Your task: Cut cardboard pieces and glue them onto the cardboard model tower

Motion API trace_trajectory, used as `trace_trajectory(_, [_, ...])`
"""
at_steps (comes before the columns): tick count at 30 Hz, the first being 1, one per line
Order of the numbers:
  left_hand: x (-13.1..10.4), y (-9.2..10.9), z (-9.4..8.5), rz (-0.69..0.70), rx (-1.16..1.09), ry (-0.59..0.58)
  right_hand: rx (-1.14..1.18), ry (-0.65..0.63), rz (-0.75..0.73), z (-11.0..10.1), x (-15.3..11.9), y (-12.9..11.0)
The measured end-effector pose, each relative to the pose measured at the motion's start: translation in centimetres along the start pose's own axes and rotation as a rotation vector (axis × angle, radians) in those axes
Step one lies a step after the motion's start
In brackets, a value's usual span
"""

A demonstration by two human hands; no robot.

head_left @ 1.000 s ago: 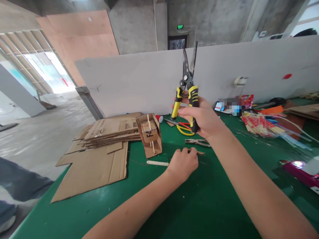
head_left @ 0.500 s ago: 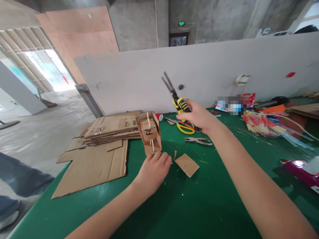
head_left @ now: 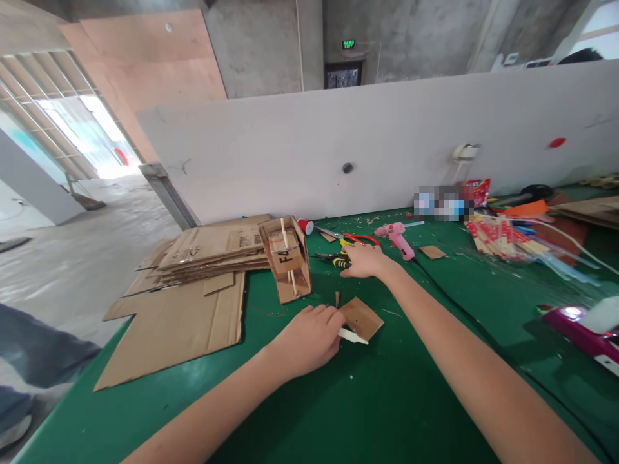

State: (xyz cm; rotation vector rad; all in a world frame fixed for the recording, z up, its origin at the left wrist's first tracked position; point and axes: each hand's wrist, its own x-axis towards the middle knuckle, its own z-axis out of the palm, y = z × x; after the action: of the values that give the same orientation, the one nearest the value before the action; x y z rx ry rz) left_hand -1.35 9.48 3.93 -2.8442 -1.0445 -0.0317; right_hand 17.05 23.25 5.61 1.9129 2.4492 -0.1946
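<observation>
My left hand (head_left: 312,338) is closed around a pale flat wooden stick (head_left: 354,336), whose end juts out to the right over a small cardboard square (head_left: 362,316). Farther back, my right hand (head_left: 365,260) has its fingers on the yellow-and-black handles of long-nosed pliers (head_left: 333,259), which lie low at the table with the jaws pointing left. Scissors (head_left: 329,232) are partly hidden beyond that hand. Left of the pliers stands an open cardboard box (head_left: 302,283) with wooden rods across it.
Stacked cardboard sheets (head_left: 213,251) lie on the left of the green table (head_left: 387,406). A pink glue gun (head_left: 399,240) trails a black cable beneath my right arm. Bundled sticks (head_left: 503,238) and a purple device (head_left: 580,332) are at right. A person's leg (head_left: 43,348) shows at left.
My right hand has brought the pliers down from the air to the table. My left hand has shifted slightly right, and the stick now shows. The glue gun has come into sight.
</observation>
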Motion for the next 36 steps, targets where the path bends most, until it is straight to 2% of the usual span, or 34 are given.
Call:
trace_trajectory(7, [2.3,-0.5,1.2,-0.009,-0.130,0.009,-0.034,-0.016,-0.073,0.5,0.4,1.0])
trace_trajectory(13, [3.8,-0.4,0.5,-0.055,-0.033,0.011,-0.034,-0.057,-0.136,0.7,0.5,1.5])
trace_trajectory(15, [4.2,-0.5,0.3,-0.015,-0.011,0.021,-0.036,-0.057,-0.147,0.6,0.4,1.2])
trace_trajectory(17, [4.6,-0.5,0.3,0.053,-0.020,0.027,-0.045,-0.056,-0.158,-0.2,-0.1,1.0])
trace_trajectory(20, [4.4,-0.1,0.6,0.070,-0.054,0.045,-0.082,-0.075,-0.162,-3.0,-1.6,0.6])
trace_trajectory(23, [2.6,0.5,0.7,0.063,-0.117,0.108,-0.039,-0.121,-0.208,-5.9,-3.6,-0.2])
trace_trajectory(25, [0.5,0.4,0.5,0.047,-0.209,0.151,0.001,-0.138,-0.271,-6.3,-5.0,-1.3])
trace_trajectory(26, [-0.9,0.1,0.4,0.010,-0.269,0.185,-0.037,-0.127,-0.270,-5.8,-5.7,-2.1])
trace_trajectory(28, [-3.8,-1.4,0.3,-0.131,-0.378,0.283,-0.135,-0.023,-0.308,-3.8,-6.9,-3.7])
trace_trajectory(30, [-6.7,-4.1,0.3,-0.363,-0.416,0.396,-0.204,0.135,-0.406,-1.2,-7.9,-5.2])
trace_trajectory(31, [-8.1,-5.7,0.3,-0.506,-0.412,0.396,-0.227,0.170,-0.433,0.1,-8.3,-5.7])
trace_trajectory(32, [-9.4,-7.4,0.3,-0.655,-0.381,0.380,-0.239,0.187,-0.462,1.2,-8.7,-6.2])
trace_trajectory(33, [-10.5,-9.2,0.3,-0.760,-0.339,0.316,-0.232,0.192,-0.483,2.0,-9.0,-6.4])
trace_trajectory(36, [-13.0,-13.6,0.2,-0.929,-0.210,0.078,-0.179,0.146,-0.471,3.1,-9.8,-6.6])
